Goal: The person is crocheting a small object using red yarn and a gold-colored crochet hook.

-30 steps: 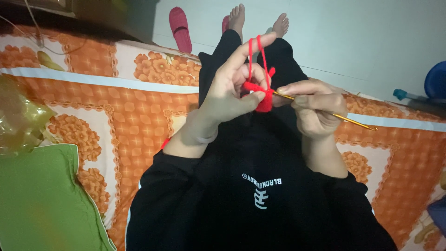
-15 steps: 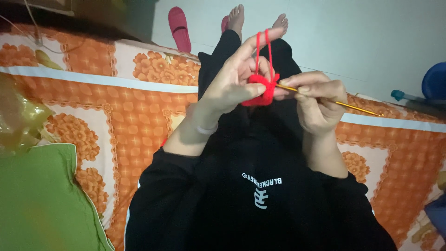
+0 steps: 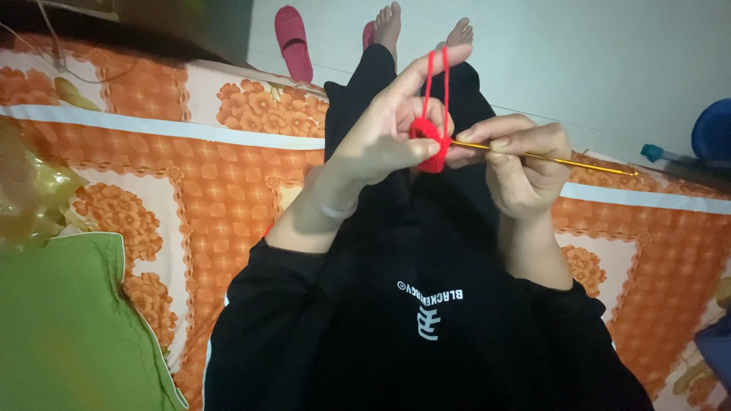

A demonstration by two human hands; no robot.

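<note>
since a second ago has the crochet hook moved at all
Yes, slightly. The crochet hook in the right hand has levelled out: its far tip sits higher against the bedsheet's white stripe. Head-camera shift may account for some of this.

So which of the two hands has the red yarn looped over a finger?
The left hand: red yarn runs over its raised forefinger. The right hand holds only the thin golden crochet hook.

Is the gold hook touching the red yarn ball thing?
Touching. The head view shows the gold crochet hook in the right hand poking into the red yarn piece pinched by the left hand.
</note>
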